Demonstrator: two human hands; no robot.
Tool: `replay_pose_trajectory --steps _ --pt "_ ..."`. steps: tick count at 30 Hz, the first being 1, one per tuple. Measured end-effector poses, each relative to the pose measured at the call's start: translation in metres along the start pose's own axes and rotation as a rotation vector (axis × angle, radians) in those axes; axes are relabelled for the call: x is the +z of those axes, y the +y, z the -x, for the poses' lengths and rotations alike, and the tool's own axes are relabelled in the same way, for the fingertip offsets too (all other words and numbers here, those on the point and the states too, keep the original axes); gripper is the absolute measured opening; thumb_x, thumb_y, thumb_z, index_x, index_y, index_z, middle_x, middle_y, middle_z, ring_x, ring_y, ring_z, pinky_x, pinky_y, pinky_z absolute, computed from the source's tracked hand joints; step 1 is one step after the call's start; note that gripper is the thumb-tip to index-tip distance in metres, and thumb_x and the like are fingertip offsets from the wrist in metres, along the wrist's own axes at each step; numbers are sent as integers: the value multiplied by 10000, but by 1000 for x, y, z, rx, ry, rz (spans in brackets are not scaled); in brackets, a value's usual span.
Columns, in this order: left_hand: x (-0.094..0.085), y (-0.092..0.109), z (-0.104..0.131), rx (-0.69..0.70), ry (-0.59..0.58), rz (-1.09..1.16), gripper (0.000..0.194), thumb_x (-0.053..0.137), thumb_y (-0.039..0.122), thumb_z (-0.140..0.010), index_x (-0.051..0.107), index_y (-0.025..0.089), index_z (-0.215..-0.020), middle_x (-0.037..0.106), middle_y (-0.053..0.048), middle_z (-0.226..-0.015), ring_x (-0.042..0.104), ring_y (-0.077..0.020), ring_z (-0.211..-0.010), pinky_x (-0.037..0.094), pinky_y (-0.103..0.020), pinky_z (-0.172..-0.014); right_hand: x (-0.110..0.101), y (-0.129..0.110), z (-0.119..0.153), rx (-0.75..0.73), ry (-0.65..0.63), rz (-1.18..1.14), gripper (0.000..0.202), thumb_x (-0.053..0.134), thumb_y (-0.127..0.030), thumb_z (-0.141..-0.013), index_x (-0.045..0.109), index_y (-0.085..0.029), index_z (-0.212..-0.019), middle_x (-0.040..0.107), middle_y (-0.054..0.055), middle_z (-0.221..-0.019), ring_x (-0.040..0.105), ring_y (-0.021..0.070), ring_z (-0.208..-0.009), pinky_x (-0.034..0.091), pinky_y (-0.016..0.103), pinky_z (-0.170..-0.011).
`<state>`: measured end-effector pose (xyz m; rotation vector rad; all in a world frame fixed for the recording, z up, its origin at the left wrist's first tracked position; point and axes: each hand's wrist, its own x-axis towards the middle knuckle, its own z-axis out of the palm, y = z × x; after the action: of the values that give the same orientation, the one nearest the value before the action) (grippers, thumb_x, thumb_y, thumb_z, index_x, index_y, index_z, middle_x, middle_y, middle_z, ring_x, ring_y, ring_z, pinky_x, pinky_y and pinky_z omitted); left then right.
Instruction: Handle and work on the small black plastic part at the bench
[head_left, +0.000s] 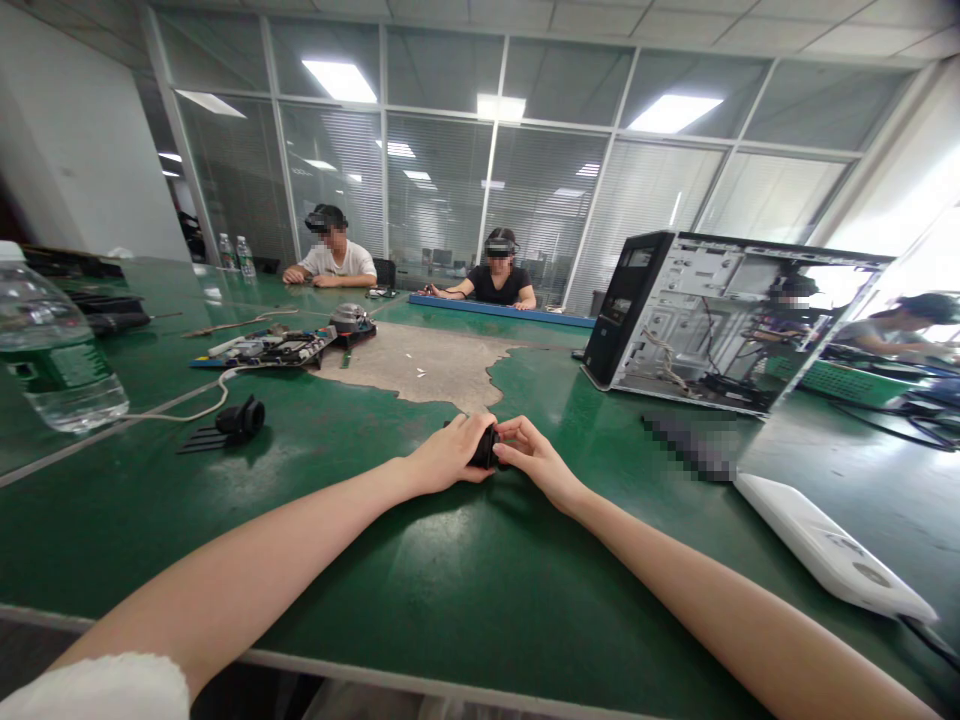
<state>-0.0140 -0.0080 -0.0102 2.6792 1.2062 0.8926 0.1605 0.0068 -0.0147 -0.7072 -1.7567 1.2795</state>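
1. Green bench (420, 610) spans the lower frame, glass partition (439, 180) behind.
2. Black part (484, 452) sits just below frame centre, between both hands.
3. Left hand (448, 455) is nearer, wrapped around it; right hand (541, 465) pinches at its right side.
4. Its long axis is mostly hidden, so I can't tell.

The table (420, 580) is coloured green, its near edge trimmed in pale grey, and an irregular patch (420, 365) toward the far edge is toned greyish beige. The small part (484, 450) is coloured black. Toward the left edge, a clear bottle (56, 350) is banded in green and white. The computer case (626, 305) is finished in black and silver, and the blinds (439, 190) are striped horizontally.
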Motion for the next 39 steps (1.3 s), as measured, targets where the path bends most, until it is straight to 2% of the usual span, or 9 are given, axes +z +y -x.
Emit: replay_pose_trajectory --steps 4,9,15,21,27,33,39 --pt "0 -1 0 -9 -3 11 610 623 310 -669 293 193 -1169 460 -87 -1034 453 -229 -923 408 -366 -767 -2 2 0 26 -4 19 280 590 -314 -706 458 -220 -935 540 2 -878 535 119 -777 420 294 -736" --pt "1 -2 1 -12 2 21 607 627 301 -661 299 207 -1164 456 -77 -1037 454 -222 -921 406 -366 -772 -1 -1 1 -29 -44 11 270 638 -280 -659 458 -215 -849 541 -7 -895 532 133 -838 418 304 -782" --pt "1 -2 0 4 7 5 607 615 325 -673 292 193 -1170 447 -88 -1069 448 -225 -937 405 -368 -786 0 0 0 -13 -9 27 197 574 -323 -722 467 -209 -841 541 -10 -840 523 102 -737 429 261 -685" --pt "1 -2 0 -16 -2 13 615 625 313 -664 293 206 -1170 455 -83 -1051 450 -229 -943 402 -374 -788 -1 2 -1 30 16 36 283 590 -331 -702 470 -207 -927 535 17 -923 529 124 -814 431 295 -741" --pt "0 -2 1 -9 -3 14 607 628 294 -660 298 211 -1163 456 -75 -1044 452 -223 -925 404 -369 -781 1 -4 2 -24 -37 5 280 647 -266 -648 452 -219 -842 542 -9 -896 532 133 -849 409 307 -786" --pt "2 -2 0 -4 8 7 582 614 331 -672 308 196 -1149 457 -84 -1037 450 -226 -925 408 -364 -774 2 -5 1 1 1 14 182 569 -314 -721 460 -215 -828 532 -15 -823 515 107 -733 415 266 -675" --pt "2 -3 0 -4 7 -4 582 614 335 -674 308 187 -1147 461 -87 -1023 455 -226 -915 414 -361 -765 -1 2 0 6 4 38 234 565 -326 -726 461 -221 -908 530 -3 -879 518 105 -738 417 268 -681"
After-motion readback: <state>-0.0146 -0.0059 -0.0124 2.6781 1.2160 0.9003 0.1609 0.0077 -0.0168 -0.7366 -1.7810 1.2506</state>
